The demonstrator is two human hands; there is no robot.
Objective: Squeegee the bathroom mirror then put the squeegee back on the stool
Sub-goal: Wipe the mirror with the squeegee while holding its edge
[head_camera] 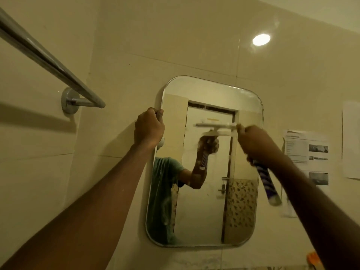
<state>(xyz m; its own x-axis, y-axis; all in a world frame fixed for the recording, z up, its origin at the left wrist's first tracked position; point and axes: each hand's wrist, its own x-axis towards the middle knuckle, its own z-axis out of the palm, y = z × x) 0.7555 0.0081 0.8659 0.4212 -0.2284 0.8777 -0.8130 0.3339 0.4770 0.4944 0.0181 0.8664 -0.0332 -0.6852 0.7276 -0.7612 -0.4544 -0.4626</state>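
A chrome towel rail [48, 61] is mounted at ten o'clock, and printed papers [306, 151] are stuck to the tiled wall [175, 36] at three o'clock.

Two bare arms and a short-sleeved green T-shirt

Both forearms reach into view uncovered from elbow to wrist, with no sleeves, no watch, no bands and no gloves on them. The left hand [149, 126] and the right hand [257, 144] are bare as well, and no rings can be made out; the right one is blurred. The reflection [165, 184] in the glass shows part of the torso in a green T-shirt, its short sleeve ending above the elbow, with a dark patch near the hem that is too unclear to identify.
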